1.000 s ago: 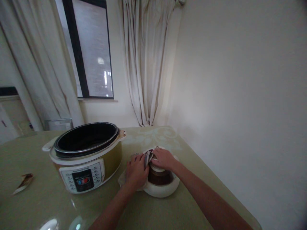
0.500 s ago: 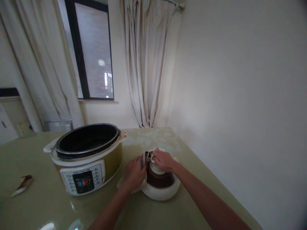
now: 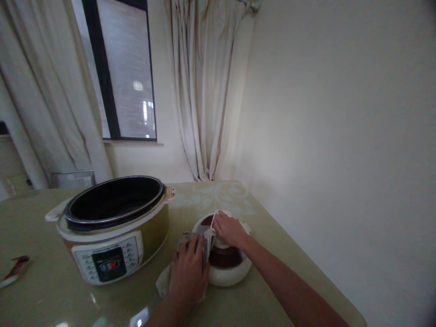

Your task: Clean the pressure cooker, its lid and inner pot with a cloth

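A round white-rimmed lid with a dark brown middle and a pale raised centre lies on the table, partly covered by both hands. Over its left side, my left hand has its fingers bent round a pale, crumpled cloth. A strip of that cloth seems to run up toward my right hand, whose fingers are closed at the lid's raised centre. My right fingertips are partly hidden, so whether they also grip the lid cannot be seen.
A large oval electric cooker with a black inner pot and a control panel stands left of the lid. A torn wrapper-like scrap lies at the far left of the table. A wall runs along the right edge.
My left hand has slid toward me, its back turned more upward over the cloth. My right hand stays at the lid's centre. The view has shifted slightly right.
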A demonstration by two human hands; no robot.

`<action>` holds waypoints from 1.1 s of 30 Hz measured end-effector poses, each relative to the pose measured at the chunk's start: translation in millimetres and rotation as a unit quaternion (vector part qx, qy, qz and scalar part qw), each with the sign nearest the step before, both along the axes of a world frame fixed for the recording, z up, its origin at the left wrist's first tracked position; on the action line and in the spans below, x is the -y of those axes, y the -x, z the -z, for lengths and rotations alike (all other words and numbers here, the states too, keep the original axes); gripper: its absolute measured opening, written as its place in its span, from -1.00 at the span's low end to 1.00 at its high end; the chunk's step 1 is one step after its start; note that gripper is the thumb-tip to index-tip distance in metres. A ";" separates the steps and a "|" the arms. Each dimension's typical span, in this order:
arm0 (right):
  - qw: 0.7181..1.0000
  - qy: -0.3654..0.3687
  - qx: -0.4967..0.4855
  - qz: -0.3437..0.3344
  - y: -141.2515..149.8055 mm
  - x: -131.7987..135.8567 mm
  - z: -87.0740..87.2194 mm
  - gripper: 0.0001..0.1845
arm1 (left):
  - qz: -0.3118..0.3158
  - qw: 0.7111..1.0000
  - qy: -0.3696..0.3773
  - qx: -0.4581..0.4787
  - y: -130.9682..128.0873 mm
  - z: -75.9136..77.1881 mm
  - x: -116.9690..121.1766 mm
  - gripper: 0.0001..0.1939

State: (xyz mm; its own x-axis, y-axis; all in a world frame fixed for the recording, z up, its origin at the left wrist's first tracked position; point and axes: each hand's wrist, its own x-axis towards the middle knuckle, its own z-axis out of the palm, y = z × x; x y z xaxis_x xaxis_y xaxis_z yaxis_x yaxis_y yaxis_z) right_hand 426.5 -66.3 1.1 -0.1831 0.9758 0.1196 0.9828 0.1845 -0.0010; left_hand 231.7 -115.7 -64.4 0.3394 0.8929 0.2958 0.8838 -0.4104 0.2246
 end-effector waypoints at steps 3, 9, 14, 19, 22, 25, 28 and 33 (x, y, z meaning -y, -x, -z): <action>0.999 -0.003 -0.014 0.037 13.3 -1.3 1.8 -0.54 | 0.059 0.996 -0.057 -0.042 0.4 32.9 35.0 -0.22; 0.981 -0.019 -0.080 0.177 73.1 -8.9 4.4 -0.45 | 0.183 0.977 -0.092 -0.060 -5.7 46.0 48.4 -0.24; 0.986 0.011 -0.120 0.113 76.6 -11.4 -0.3 -0.45 | 0.279 0.957 -0.062 -0.049 3.4 25.2 36.5 -0.26; 0.994 0.031 -0.096 -0.044 46.0 -4.3 -5.3 -0.49 | 0.134 0.989 -0.046 -0.037 28.4 6.9 9.9 -0.35; 0.997 0.016 -0.071 0.029 51.4 -1.3 -4.9 -0.52 | 0.020 0.999 -0.027 -0.040 40.7 -6.6 -5.0 -0.40; 0.991 0.018 -0.065 0.114 66.8 -3.2 -2.8 -0.53 | -0.021 0.999 -0.020 -0.038 41.5 -10.7 -5.2 -0.42; 0.983 0.025 -0.078 0.162 77.5 -9.9 -2.2 -0.53 | 0.017 0.998 -0.042 -0.039 28.8 3.0 11.8 -0.42; 0.978 0.021 -0.076 0.195 83.5 -24.9 -5.0 -0.55 | 0.285 0.955 -0.061 -0.057 -11.1 24.6 39.6 -0.34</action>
